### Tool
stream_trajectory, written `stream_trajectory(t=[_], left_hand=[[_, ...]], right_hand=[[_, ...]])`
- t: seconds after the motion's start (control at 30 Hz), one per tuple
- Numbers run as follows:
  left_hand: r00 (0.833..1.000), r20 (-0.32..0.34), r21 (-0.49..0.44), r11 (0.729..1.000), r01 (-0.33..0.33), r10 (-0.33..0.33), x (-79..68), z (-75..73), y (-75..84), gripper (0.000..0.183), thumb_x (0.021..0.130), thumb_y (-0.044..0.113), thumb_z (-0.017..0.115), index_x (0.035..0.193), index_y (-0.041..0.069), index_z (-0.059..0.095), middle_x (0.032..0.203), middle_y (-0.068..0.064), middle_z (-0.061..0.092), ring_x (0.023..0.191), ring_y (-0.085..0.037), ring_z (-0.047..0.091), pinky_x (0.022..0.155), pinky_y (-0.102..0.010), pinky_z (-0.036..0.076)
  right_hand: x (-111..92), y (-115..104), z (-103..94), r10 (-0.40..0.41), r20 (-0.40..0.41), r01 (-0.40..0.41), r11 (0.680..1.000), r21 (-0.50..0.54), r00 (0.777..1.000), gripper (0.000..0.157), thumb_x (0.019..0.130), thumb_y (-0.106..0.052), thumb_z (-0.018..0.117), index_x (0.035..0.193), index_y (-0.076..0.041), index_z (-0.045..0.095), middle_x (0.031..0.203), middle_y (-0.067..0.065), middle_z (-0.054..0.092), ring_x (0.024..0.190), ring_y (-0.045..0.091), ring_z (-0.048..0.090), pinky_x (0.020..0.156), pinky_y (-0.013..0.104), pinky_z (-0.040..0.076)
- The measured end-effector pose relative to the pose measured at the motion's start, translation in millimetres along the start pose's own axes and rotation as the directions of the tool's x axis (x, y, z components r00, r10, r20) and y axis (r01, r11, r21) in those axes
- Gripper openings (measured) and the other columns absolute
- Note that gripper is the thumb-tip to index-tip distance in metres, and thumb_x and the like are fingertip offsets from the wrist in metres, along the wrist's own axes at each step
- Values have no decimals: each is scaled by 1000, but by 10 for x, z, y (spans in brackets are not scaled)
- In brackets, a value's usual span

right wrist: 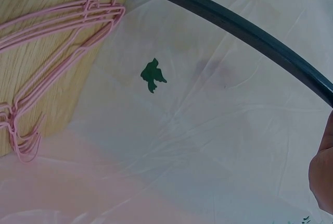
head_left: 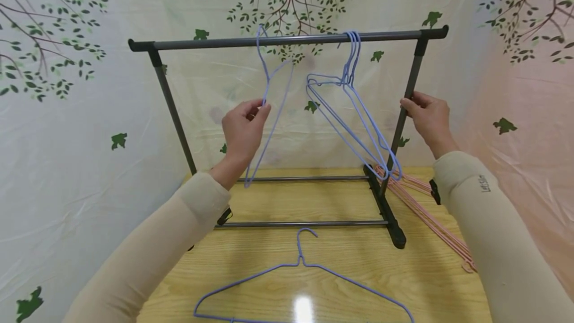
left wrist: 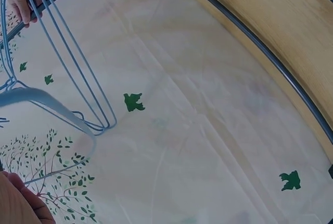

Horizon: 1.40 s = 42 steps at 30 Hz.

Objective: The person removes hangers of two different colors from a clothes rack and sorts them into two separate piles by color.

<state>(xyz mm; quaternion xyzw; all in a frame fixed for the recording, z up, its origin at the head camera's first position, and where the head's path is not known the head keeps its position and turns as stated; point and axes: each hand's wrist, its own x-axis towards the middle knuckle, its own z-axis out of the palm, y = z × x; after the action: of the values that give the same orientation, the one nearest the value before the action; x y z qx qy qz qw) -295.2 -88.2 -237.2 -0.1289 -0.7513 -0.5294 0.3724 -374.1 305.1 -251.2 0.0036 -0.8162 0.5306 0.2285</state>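
Note:
My left hand [head_left: 245, 131] pinches a blue clothes hanger [head_left: 279, 113] by its upper arm, just below the neck. This hanger's hook is at the dark top bar [head_left: 300, 40] of a garment rack, left of the bar's middle. Several more blue hangers [head_left: 352, 93] hang together farther right on the same bar. My right hand [head_left: 428, 121] grips the rack's right upright [head_left: 409, 81] between thumb and fingers. In the left wrist view, part of the left hand [left wrist: 26, 200] shows at the lower left corner. Only an edge of the right hand [right wrist: 322, 174] appears in the right wrist view.
One blue hanger [head_left: 251, 277] lies flat on the wooden table [head_left: 269, 250] in front of the rack. Pink hangers [head_left: 432, 218] lie in a bundle right of the rack's black foot [head_left: 387, 213]. Behind stands a pale curtain [head_left: 193, 93] with leaf prints.

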Motion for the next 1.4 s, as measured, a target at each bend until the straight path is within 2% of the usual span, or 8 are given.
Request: stream_trajectory(t=[0.3, 0.43, 0.67, 0.87, 1.03, 1.17, 1.23, 1.4], left_hand=[[997, 47, 54, 996, -65, 63, -180, -152, -195, 20, 94, 18, 71, 107, 3, 76, 77, -8, 66, 62, -14, 53, 57, -23, 41], [992, 88, 106, 990, -98, 89, -263, -227, -309, 20, 94, 18, 71, 106, 3, 76, 79, -8, 68, 63, -15, 56, 59, -22, 42], [986, 147, 172, 979, -107, 81, -390, -341, -519, 18, 93, 16, 72, 104, 2, 77, 74, -7, 66, 61, -16, 52, 57, -23, 41], [962, 257, 261, 951, -164, 96, -502, -420, -741, 18, 95, 17, 69, 103, 3, 76, 70, -3, 63, 59, -16, 52, 57, -29, 42], [941, 323, 317, 925, -208, 101, -581, -450, -887, 17, 95, 17, 69, 103, 3, 75, 72, -2, 63, 60, -14, 55, 56, -31, 45], [928, 362, 341, 915, -215, 84, -650, -465, -977, 20, 96, 21, 69, 105, 4, 76, 73, 0, 62, 59, -12, 53, 54, -30, 44], [927, 368, 345, 915, -209, 73, -681, -468, -1017, 20, 96, 21, 69, 105, 5, 77, 74, 0, 61, 58, -12, 51, 53, -30, 43], [939, 342, 335, 927, -171, 50, -739, -470, -1078, 18, 95, 19, 69, 104, 5, 77, 77, -1, 62, 60, -13, 52, 55, -32, 43]], right_hand=[[6, 1, -7, -9, 14, 8, 1000, 21, 1000, 56, 96, -35, 65, 141, -4, 54, 113, -3, 66, 92, -4, 63, 95, 29, 50], [3, -10, -39, -5, 45, 2, 997, 80, 999, 58, 95, -33, 66, 142, -3, 53, 113, -4, 66, 95, -2, 64, 94, 26, 50], [27, -39, -93, 6, 95, -21, 987, 161, 995, 56, 94, -27, 68, 140, 1, 54, 104, -8, 67, 94, 2, 66, 87, 20, 52], [40, -34, -118, 9, 118, -28, 986, 164, 993, 56, 95, -27, 68, 140, 2, 53, 109, -4, 67, 94, 2, 66, 88, 21, 52], [46, -22, -103, 5, 117, -26, 984, 176, 993, 59, 94, -28, 68, 142, 2, 51, 113, -2, 67, 94, 1, 66, 87, 20, 52], [48, -4, -83, -1, 110, -17, 987, 162, 994, 60, 95, -28, 67, 143, 3, 49, 114, -2, 66, 93, -1, 66, 89, 21, 51], [46, 8, -80, -7, 107, -9, 989, 149, 994, 60, 96, -28, 66, 143, 4, 48, 114, -3, 66, 93, -2, 65, 89, 21, 51], [37, 29, -85, -18, 108, 2, 989, 149, 994, 59, 96, -27, 65, 144, 3, 48, 112, -5, 65, 93, -2, 65, 89, 22, 51]])
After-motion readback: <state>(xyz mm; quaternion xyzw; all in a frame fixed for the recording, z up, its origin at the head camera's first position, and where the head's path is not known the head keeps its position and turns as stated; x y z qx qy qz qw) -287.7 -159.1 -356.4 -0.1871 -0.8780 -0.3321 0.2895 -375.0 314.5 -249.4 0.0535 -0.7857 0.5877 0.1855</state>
